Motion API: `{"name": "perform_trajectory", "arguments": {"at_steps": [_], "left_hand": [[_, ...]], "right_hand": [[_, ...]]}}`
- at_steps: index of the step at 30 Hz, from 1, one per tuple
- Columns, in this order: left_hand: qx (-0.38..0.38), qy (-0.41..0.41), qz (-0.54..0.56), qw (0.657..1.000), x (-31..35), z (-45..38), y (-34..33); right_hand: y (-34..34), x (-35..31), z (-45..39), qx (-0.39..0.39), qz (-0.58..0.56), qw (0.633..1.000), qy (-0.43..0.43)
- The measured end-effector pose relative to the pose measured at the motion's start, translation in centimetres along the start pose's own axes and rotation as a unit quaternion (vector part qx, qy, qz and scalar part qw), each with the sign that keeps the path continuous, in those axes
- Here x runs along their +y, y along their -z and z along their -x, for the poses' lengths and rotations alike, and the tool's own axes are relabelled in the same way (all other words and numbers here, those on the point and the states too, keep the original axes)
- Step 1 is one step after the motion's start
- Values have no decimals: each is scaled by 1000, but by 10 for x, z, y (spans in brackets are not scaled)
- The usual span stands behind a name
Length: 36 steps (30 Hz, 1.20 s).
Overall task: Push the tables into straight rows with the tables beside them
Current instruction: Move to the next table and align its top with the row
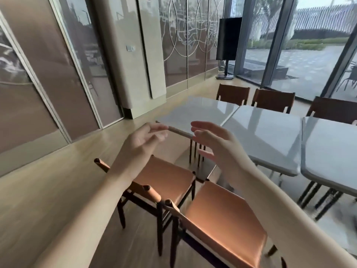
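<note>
Both hands, left hand and right hand, are spread apart, fingers loose, gripping nothing, just short of the glossy grey square bench at twelve o'clock.

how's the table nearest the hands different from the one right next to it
The nearest table sits skewed, its corner swung toward the wall, while the middle table lies square with the table on the right. A wedge-shaped gap opens between the nearest and middle tables; the middle and right ones run nearly parallel. Both open hands, left hand and right hand, reach only for the nearest. All share glossy pale tops.
</note>
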<state>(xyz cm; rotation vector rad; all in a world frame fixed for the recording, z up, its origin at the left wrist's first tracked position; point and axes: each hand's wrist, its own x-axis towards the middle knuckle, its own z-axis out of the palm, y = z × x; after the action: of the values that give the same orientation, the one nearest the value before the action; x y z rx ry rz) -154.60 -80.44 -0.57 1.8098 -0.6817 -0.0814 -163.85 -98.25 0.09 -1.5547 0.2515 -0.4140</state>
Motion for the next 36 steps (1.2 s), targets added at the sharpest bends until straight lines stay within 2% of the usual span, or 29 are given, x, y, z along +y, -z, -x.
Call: {"name": "perform_trajectory", "arguments": {"at_steps": [7, 16, 24, 30, 36], "left_hand": [[59, 6, 26, 998, -41, -4, 91], [131, 34, 7, 991, -91, -34, 175], [166, 66, -17, 984, -128, -121, 238], [203, 57, -2, 978, -158, -210, 271], [250, 58, 30, 966, -189, -256, 305]], "right_hand": [[-89, 6, -51, -34, -17, 999, -4], [-185, 21, -125, -117, -41, 992, -3], [-263, 31, -233, -177, -54, 983, -3], [-304, 39, -320, -182, -48, 982, 3], [-351, 53, -380, -177, -36, 984, 12]]}}
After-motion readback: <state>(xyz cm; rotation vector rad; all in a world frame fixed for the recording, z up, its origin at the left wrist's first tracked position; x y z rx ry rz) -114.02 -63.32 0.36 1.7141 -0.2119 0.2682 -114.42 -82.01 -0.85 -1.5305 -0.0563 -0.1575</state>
